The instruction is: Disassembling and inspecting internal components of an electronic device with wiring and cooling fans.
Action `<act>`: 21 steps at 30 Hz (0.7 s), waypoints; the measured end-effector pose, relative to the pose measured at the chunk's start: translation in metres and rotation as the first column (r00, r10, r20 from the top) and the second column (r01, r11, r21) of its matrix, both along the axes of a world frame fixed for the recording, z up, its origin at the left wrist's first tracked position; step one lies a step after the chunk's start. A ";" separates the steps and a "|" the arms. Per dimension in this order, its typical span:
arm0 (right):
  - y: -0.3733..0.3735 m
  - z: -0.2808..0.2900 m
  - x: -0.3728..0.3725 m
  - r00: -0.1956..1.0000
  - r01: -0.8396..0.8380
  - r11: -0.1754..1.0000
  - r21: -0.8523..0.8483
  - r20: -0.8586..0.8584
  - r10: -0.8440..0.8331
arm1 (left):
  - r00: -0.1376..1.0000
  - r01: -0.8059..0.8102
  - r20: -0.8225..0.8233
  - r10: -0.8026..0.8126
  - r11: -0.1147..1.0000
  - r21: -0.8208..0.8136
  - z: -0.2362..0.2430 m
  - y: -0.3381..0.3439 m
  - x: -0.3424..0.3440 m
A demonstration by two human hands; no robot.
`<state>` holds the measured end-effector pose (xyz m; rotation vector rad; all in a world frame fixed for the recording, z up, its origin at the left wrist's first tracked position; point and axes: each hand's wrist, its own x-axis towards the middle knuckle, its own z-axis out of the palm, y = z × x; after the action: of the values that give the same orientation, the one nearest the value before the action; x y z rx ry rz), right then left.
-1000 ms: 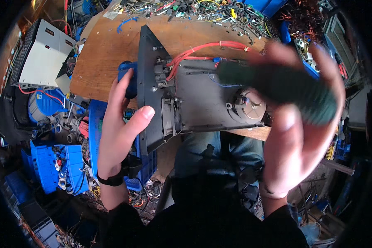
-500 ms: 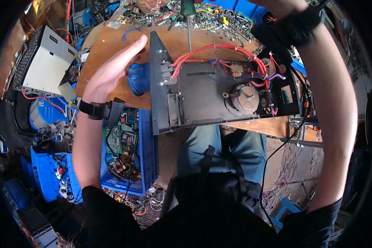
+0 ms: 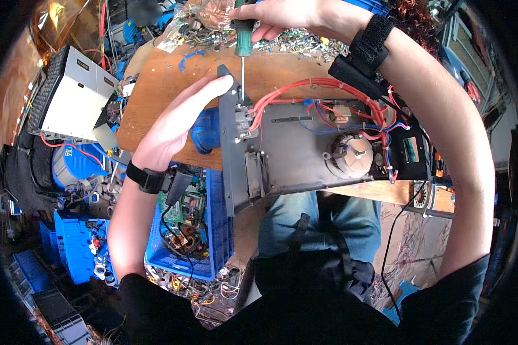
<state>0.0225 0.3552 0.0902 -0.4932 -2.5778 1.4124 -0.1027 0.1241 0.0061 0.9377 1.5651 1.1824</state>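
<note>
An open dark grey metal housing lies tilted across the table's near edge, above my lap. Its left end panel carries a blue round socket outside and metal terminals with thick red wires inside. My left hand stretches along the panel's outer side, fingertips touching its upper edge; some fingers are hidden. My right hand is closed round the green handle of a screwdriver. The shaft points down at the terminals; its tip is hard to make out.
Loose screws and small metal parts cover the table's far side. A blue crate of circuit boards stands below left. White-fronted equipment is at the left; a black cable hangs at the right.
My left hand has come against the panel's upper edge. The screwdriver and my right hand have moved left and down toward the terminals. The housing sits slightly lower and further right in view.
</note>
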 end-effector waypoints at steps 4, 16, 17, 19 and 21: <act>0.011 -0.013 -0.010 0.986 0.144 0.989 0.028 0.079 -0.146 | 0.999 -0.053 0.000 0.053 0.997 0.052 -0.010 0.007 0.001; 0.014 -0.021 -0.009 0.988 0.130 0.985 -0.112 0.093 -0.120 | 0.998 0.051 -0.022 -0.050 0.998 0.041 -0.003 0.008 -0.002; 0.016 -0.024 -0.009 0.990 0.126 0.987 -0.103 0.074 -0.118 | 0.998 0.052 -0.020 -0.051 0.998 0.040 -0.004 0.009 -0.001; 0.009 -0.021 -0.009 0.993 0.114 0.989 -0.097 0.056 -0.108 | 1.000 0.020 -0.022 -0.019 0.997 0.075 -0.006 0.007 0.000; 0.006 -0.013 0.003 0.995 0.076 0.983 -0.169 0.070 -0.065 | 1.000 0.020 -0.001 -0.020 0.997 0.078 -0.006 0.007 -0.002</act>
<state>0.0252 0.3607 0.0772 -0.6585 -2.4716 1.6277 -0.1047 0.1309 -0.0004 1.0017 1.5155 1.2368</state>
